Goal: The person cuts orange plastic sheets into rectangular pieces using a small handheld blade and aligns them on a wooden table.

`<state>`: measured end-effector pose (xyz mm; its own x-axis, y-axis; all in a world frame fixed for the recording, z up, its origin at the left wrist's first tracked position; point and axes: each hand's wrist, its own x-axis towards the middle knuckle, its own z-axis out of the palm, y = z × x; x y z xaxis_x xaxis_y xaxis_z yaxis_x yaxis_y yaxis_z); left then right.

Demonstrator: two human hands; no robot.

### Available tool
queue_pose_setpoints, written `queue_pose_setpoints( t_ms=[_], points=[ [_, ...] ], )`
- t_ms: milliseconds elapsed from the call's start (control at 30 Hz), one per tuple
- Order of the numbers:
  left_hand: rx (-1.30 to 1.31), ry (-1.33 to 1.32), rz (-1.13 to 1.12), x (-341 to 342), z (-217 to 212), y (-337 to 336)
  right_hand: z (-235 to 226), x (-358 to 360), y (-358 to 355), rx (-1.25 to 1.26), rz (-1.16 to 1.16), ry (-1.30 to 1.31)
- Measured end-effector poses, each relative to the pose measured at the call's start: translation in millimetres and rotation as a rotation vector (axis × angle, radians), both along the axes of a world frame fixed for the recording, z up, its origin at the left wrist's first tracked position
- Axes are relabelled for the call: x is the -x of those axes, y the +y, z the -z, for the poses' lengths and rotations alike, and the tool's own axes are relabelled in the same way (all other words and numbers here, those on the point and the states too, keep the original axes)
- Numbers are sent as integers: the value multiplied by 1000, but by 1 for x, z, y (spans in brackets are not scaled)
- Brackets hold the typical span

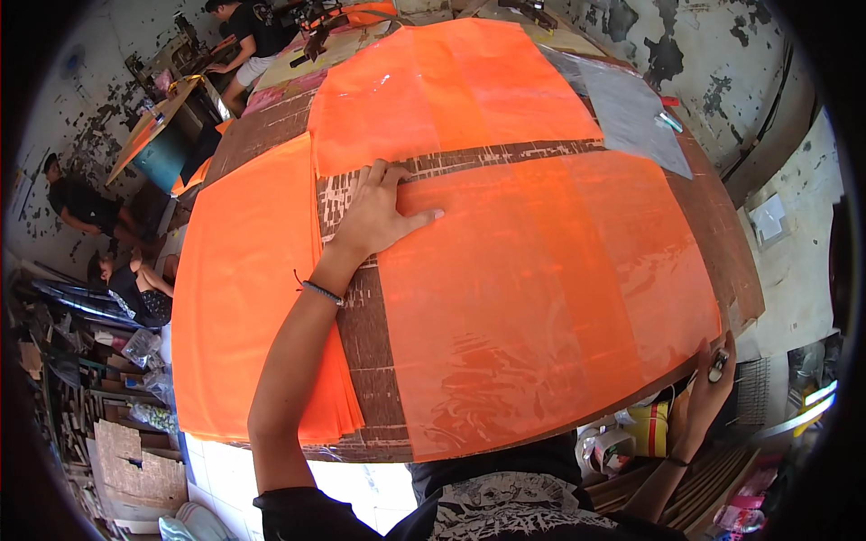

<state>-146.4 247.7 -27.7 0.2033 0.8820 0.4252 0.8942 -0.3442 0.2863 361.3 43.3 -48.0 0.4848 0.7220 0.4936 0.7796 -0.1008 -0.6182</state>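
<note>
In front of me an orange sheet with clear, glossy plastic over it lies flat, wrinkled near its front edge. My left hand rests at its far left corner, palm down. The thumb stretches across the sheet, and the fingers reach over the bare brown tabletop. At the sheet's right front corner is my right hand, its fingers curled up by the table edge. A small, shiny pale object shows in that hand, too small to name. Its grip is partly hidden.
A stack of orange sheets lies left of my arm. Another orange piece covers the far side, beside grey plastic sheeting. Several people sit at the left, one by a machine. Scrap boards lean at lower left.
</note>
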Motion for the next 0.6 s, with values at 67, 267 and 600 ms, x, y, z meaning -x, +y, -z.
queue_pose_setpoints(
  t_ms=[67,267,600],
  points=[
    [46,-1,-4,-1,0,1,-11,6,6,73,19,168],
    [-89,2,-20,3,12,5,-4,19,4,-66,-77,28],
    [-13,-163,46,7,7,8,-21,77,-6,-137,-346,169]
  ],
)
